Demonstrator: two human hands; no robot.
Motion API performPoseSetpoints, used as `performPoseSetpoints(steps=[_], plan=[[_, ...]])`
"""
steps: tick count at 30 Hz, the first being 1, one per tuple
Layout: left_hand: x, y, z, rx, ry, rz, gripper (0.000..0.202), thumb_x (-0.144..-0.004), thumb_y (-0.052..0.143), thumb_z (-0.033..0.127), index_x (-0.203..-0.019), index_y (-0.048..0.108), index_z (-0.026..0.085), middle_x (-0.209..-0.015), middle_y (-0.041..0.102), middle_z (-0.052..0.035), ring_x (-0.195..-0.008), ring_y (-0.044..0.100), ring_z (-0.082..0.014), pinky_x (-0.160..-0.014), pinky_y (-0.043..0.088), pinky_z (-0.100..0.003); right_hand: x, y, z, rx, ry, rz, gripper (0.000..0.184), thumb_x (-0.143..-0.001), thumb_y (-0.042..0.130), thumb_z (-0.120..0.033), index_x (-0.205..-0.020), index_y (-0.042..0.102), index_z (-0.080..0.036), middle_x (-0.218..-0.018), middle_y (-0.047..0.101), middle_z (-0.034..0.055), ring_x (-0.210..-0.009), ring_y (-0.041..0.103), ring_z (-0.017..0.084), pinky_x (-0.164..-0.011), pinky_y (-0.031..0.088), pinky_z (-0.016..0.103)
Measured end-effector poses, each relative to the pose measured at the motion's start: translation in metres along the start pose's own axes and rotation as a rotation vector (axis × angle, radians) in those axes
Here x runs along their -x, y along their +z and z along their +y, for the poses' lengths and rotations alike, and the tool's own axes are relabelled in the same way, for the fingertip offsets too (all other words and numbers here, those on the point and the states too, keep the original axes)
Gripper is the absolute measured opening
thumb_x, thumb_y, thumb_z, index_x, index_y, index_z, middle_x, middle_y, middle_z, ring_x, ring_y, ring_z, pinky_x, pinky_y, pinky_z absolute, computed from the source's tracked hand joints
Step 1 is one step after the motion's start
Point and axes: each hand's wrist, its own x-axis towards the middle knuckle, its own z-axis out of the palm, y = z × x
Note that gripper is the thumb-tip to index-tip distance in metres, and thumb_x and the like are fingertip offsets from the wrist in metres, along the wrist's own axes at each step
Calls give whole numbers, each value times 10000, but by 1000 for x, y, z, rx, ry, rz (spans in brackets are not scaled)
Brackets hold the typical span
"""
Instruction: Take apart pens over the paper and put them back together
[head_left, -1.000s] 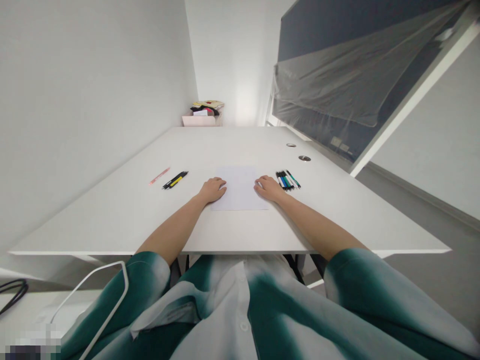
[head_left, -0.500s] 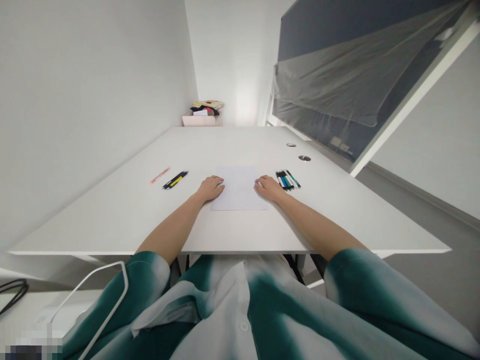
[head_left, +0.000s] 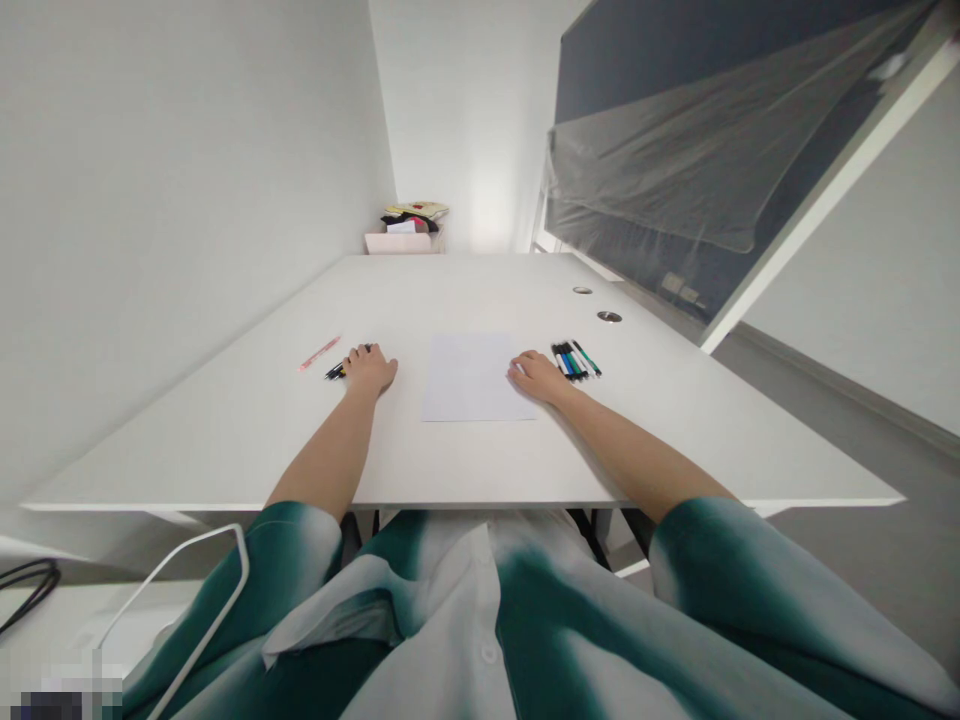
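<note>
A white sheet of paper (head_left: 472,380) lies flat on the table in front of me. My right hand (head_left: 538,376) rests on its right edge, fingers stretched out and loosely curved, holding nothing. Over the black and yellow pens (head_left: 336,371) at the left is my left hand (head_left: 369,368), its fingers apart and covering most of them; whether it touches them I cannot tell. Left of that hand a pink ruler-like strip (head_left: 320,353) lies at a slant. Beside my right hand several markers (head_left: 576,361) with white, blue and green bodies lie in a row.
The white table (head_left: 465,465) has two round cable holes, a nearer one (head_left: 609,317) and a farther one (head_left: 583,290). A pink box (head_left: 397,242) full of things stands beyond its far end. A dark board (head_left: 675,150) under plastic film leans at the right.
My left hand has left the paper's left edge and moved left over the black and yellow pens. My right hand has stayed in place.
</note>
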Motion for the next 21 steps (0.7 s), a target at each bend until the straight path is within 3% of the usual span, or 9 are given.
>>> performPoseSetpoints(steps=[5,11,21], plan=[[-1,0,-5,-6,-80,-8,486,-875,445,336,-1287,557,104,-1354,522,-246,-1267,453,-380,-1042,318,-503,0,1,1,-7,-8,11,382,-973,444,-350,-1218,649,-141,-1265,604,158,-1191,539,250,-1038,370,333],[0,-3,-7,27,-79,27,433,-858,433,221,-1253,582,128,-1324,536,-240,-1234,460,-384,-983,347,-510,-1,3,3,-13,-14,11,378,-972,445,-356,-1210,653,-148,-1257,607,159,-1198,536,257,-1041,371,345],[-2,-7,-9,61,-83,5,408,-866,419,172,-1235,594,161,-1287,555,-223,-1227,489,-371,-983,375,-519,0,5,4,-20,-17,34,384,-966,462,-358,-1217,658,-143,-1259,615,163,-1182,551,262,-1038,376,353]])
